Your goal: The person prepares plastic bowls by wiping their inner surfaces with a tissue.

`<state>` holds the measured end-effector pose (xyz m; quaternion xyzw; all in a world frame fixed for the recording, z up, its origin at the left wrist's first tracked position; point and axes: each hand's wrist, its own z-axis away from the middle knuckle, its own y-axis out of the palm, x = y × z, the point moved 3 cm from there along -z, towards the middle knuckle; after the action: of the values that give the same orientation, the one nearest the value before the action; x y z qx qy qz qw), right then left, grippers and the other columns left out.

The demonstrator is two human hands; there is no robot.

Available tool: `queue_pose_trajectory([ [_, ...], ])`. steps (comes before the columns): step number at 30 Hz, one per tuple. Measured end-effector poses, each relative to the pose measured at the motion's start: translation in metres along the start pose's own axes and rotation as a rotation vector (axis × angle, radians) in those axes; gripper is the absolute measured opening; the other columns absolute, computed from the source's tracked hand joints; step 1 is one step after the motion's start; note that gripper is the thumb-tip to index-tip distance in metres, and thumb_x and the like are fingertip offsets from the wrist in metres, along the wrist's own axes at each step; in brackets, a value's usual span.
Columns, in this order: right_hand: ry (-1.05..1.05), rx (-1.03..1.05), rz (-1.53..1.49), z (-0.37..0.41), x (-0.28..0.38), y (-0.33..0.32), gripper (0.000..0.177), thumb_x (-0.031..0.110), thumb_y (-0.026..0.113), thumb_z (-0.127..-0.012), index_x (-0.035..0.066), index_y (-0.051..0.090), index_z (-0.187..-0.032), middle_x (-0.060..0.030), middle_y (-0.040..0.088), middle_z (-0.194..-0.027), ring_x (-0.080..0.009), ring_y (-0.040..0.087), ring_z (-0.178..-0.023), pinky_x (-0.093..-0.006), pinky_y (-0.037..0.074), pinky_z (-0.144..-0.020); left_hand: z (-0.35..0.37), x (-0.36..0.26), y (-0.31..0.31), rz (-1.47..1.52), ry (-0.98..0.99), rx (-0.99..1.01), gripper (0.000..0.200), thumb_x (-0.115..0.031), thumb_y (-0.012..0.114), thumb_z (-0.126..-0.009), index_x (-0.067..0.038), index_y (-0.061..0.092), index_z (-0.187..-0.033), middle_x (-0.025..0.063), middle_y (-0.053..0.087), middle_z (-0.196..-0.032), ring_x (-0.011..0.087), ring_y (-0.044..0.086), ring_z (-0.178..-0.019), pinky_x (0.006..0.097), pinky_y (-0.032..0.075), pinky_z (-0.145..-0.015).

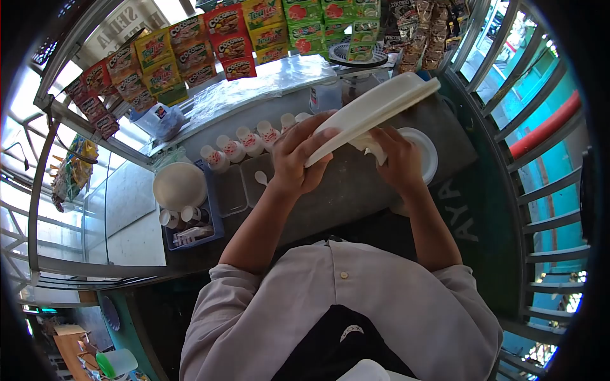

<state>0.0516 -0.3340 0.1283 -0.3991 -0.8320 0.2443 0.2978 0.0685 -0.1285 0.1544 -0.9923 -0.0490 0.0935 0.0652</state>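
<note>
My left hand (297,151) grips the near-left end of a white oval plate (378,108), its fingers over the top and side. The plate is held up over the counter, tilted, with its edge facing me. Below its edge, my right hand (401,160) is closed on a crumpled pale cloth (368,147), close to the plate's underside. A white round dish (427,155) lies on the counter just behind my right hand, which partly covers it.
Several white cups with red print (249,141) line the counter's back. To the left, a blue basket (216,216) holds cups and a round cream lid-like piece (180,186). A white spoon (261,178) lies by clear trays. Sachet strips (236,38) hang above; metal bars (540,171) stand right.
</note>
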Motion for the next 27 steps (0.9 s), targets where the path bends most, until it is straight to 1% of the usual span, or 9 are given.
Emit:
queue_pose_trajectory([
  [9,-0.076,-0.011,-0.063,-0.026,-0.04,-0.025,0.063,-0.002,0.066,-0.06,0.018,0.062,-0.12,-0.0074,0.062,-0.083,-0.0287,0.063,-0.073,-0.0381,0.051,-0.064,-0.009,0.019,0.032,-0.104,-0.012,-0.046,0.031,-0.019,0.054,-0.093,-0.004,0.055,-0.121,0.0235,0.06,-0.113,0.0308,0.066,-0.09,0.0345,0.052,-0.073],
  [11,-0.105,-0.239,-0.096,-0.033,-0.046,-0.04,0.066,-0.009,0.061,-0.059,0.014,0.062,-0.121,-0.0114,0.064,-0.093,-0.0306,0.063,-0.089,-0.0376,0.052,-0.075,-0.006,0.021,0.037,-0.156,-0.007,-0.049,0.034,-0.02,0.053,-0.094,-0.001,0.053,-0.121,0.0249,0.059,-0.113,0.0317,0.065,-0.09,0.0347,0.052,-0.074],
  [13,-0.083,-0.285,-0.124,-0.045,-0.055,-0.037,0.063,-0.008,0.063,-0.06,0.013,0.062,-0.12,-0.0115,0.064,-0.096,-0.0303,0.062,-0.092,-0.0379,0.052,-0.077,-0.001,0.019,0.041,-0.16,-0.088,-0.054,0.035,-0.021,0.053,-0.094,0.0,0.053,-0.122,0.0257,0.059,-0.113,0.0324,0.065,-0.091,0.0355,0.052,-0.075],
  [15,-0.054,-0.202,0.015,-0.048,-0.07,-0.025,0.061,-0.006,0.066,-0.06,0.012,0.063,-0.119,-0.0107,0.063,-0.099,-0.0296,0.062,-0.092,-0.0377,0.052,-0.077,0.003,0.021,0.048,-0.156,-0.162,-0.06,0.037,-0.022,0.052,-0.094,0.002,0.052,-0.122,0.0266,0.058,-0.114,0.033,0.064,-0.093,0.0363,0.052,-0.076],
  [18,0.029,-0.023,-0.096,-0.042,-0.064,0.002,0.053,-0.005,0.068,-0.06,0.01,0.066,-0.11,-0.0099,0.062,-0.097,-0.029,0.062,-0.089,-0.0377,0.052,-0.077,0.01,0.026,0.057,-0.106,-0.284,-0.183,0.041,-0.022,0.05,-0.094,0.008,0.049,-0.122,0.0285,0.056,-0.117,0.0347,0.06,-0.102,0.0396,0.048,-0.084],
  [20,0.082,0.178,-0.22,-0.033,-0.048,0.014,0.046,-0.004,0.067,-0.061,0.009,0.066,-0.106,-0.0099,0.062,-0.096,-0.029,0.062,-0.09,-0.0358,0.051,-0.079,0.014,0.031,0.068,-0.16,-0.272,-0.216,0.041,-0.022,0.05,-0.094,0.008,0.05,-0.122,0.0284,0.056,-0.117,0.035,0.06,-0.102,0.04,0.048,-0.084],
  [21,0.082,0.181,-0.225,-0.028,-0.043,0.018,0.046,-0.004,0.067,-0.061,0.009,0.066,-0.106,-0.0099,0.062,-0.096,-0.029,0.062,-0.09,-0.0358,0.051,-0.079,0.018,0.034,0.073,-0.201,-0.253,-0.246,0.041,-0.022,0.05,-0.094,0.008,0.05,-0.122,0.0282,0.056,-0.116,0.0354,0.06,-0.101,0.0404,0.048,-0.085],
  [23,0.063,0.228,-0.636,-0.022,-0.04,0.024,0.038,0.002,0.067,-0.064,0.006,0.067,-0.102,-0.0096,0.062,-0.093,-0.0302,0.063,-0.082,-0.0356,0.051,-0.07,0.035,0.047,0.078,-0.167,-0.327,-0.27,0.041,-0.023,0.05,-0.094,0.008,0.05,-0.121,0.0275,0.056,-0.116,0.035,0.06,-0.1,0.0407,0.047,-0.085],
  [27,-0.029,0.346,-0.803,-0.023,-0.07,0.018,0.037,0.0,0.066,-0.064,0.005,0.067,-0.101,-0.0105,0.063,-0.092,-0.03,0.063,-0.082,-0.0343,0.05,-0.072,0.052,0.052,0.083,-0.201,-0.414,-0.26,0.043,-0.026,0.049,-0.095,0.009,0.05,-0.119,0.0253,0.057,-0.114,0.0335,0.06,-0.097,0.04,0.046,-0.085],
])
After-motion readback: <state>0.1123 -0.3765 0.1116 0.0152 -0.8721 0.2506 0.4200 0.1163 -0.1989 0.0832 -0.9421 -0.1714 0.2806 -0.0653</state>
